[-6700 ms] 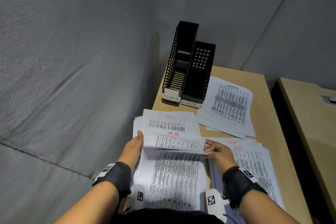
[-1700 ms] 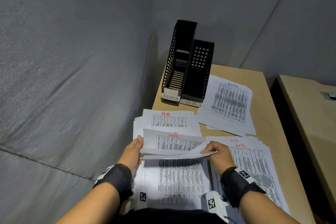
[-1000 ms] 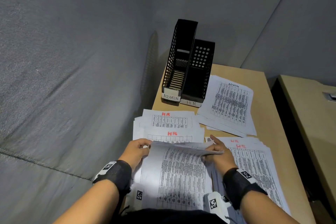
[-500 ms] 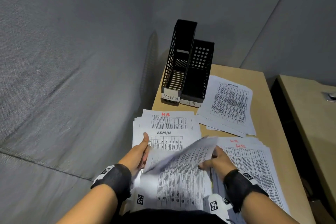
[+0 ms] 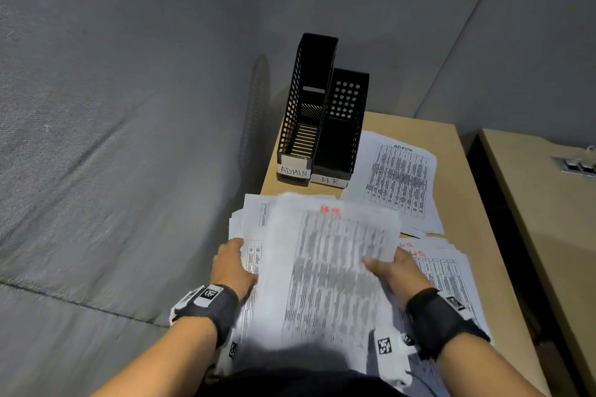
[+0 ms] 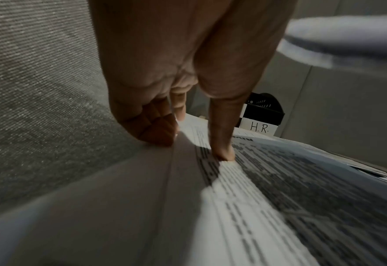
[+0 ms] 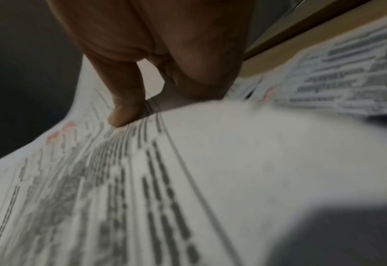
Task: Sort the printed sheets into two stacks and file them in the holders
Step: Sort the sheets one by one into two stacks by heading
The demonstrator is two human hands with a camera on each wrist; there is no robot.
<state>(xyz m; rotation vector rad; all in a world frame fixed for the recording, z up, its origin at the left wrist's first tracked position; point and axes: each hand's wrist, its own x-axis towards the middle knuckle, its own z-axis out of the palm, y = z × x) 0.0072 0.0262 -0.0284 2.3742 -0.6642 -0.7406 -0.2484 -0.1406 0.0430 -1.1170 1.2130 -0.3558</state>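
A printed sheet with a red heading, blurred by motion, hangs over the unsorted pile in front of me. My right hand pinches its right edge, thumb on top and fingers beneath. My left hand grips the pile's left edge, thumb pressing the top sheet, fingers curled at the margin. The red-marked HR stack lies to the right, and the ADMIN stack is further back. Two black holders stand at the back left, labelled ADMIN and HR.
A grey fabric partition runs along the left and the back. The narrow wooden desk ends at a dark gap on the right, beyond which is a second desk.
The sheet that my right hand was peeling off the pile half a second ago now faces up, higher and spread wide. It covers the ADMIN sheet that showed beneath.
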